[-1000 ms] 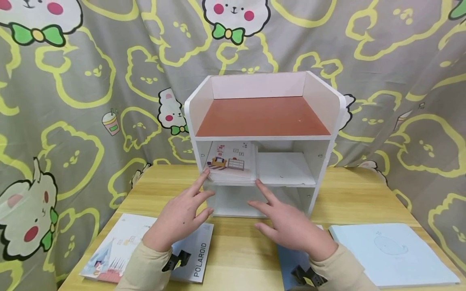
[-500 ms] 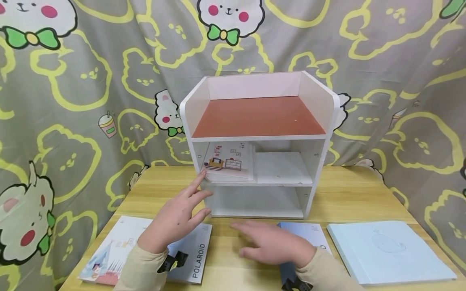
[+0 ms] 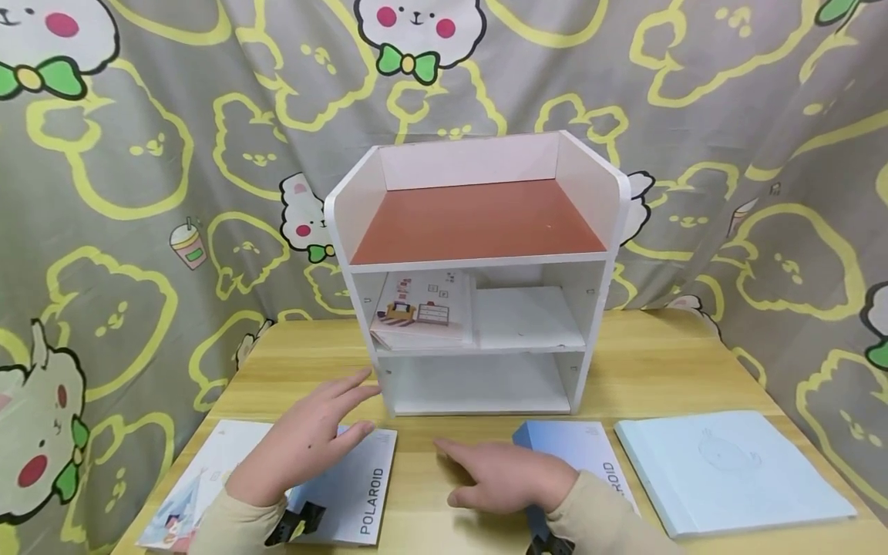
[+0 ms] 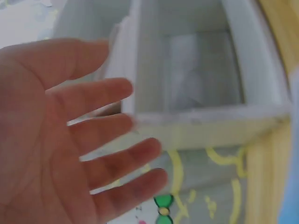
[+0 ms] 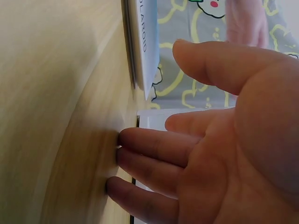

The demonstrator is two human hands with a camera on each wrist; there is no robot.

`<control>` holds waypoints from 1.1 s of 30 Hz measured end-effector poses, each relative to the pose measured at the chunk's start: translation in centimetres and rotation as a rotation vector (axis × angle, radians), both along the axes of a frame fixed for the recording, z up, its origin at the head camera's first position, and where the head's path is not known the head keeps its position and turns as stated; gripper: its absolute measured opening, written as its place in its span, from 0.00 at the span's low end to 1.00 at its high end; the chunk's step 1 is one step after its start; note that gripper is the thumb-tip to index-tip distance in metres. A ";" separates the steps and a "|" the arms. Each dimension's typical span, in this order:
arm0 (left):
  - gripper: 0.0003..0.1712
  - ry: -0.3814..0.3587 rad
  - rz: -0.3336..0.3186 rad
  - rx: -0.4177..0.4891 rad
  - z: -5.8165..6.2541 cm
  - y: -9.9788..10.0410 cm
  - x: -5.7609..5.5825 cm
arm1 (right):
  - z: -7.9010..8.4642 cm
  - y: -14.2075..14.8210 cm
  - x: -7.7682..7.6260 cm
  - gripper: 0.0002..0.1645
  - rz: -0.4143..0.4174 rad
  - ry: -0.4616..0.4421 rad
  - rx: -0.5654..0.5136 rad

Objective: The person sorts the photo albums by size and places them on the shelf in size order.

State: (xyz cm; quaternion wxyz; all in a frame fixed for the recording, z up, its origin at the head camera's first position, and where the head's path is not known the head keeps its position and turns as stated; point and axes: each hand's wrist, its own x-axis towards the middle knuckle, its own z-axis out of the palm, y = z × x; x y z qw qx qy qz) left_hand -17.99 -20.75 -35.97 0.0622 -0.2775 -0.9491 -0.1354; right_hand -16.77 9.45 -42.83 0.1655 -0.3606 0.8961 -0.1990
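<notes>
My left hand [image 3: 305, 435], fingers spread and holding nothing, hovers over a book marked POLAROID [image 3: 364, 482], in front of the left side of a small white shelf unit [image 3: 479, 262]. Its palm and apart fingers also show in the left wrist view. My right hand [image 3: 502, 474] is low over the table, partly covering a blue book [image 3: 569, 443]; in the right wrist view its loosely extended fingertips [image 5: 117, 186] come down to the wood. A book with a printed room picture [image 3: 423, 308] lies flat at the left of the unit's middle shelf.
A pale blue book with a whale outline [image 3: 731, 470] lies at the right of the wooden table [image 3: 444, 532]. On the left, a white illustrated book [image 3: 187, 478] is partly under my left arm. Behind the shelf hangs a patterned grey curtain [image 3: 236, 62].
Both hands have drawn back from the book on the middle shelf: the right first, down to the table, then the left, down and to the left. The head view has shifted slightly.
</notes>
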 end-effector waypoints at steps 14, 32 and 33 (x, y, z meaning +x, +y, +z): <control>0.57 -0.478 0.284 -0.096 -5.1 -5.9 -1.0 | 0.2 -0.1 -0.2 0.45 -0.019 -0.015 0.008; 0.58 -0.423 0.179 0.016 -6.6 0.8 -1.5 | -0.2 0.0 -0.5 0.44 -0.020 0.020 -0.058; 0.59 -0.427 0.178 0.017 -6.7 1.4 -1.6 | -0.1 0.1 -0.5 0.43 -0.027 0.003 -0.077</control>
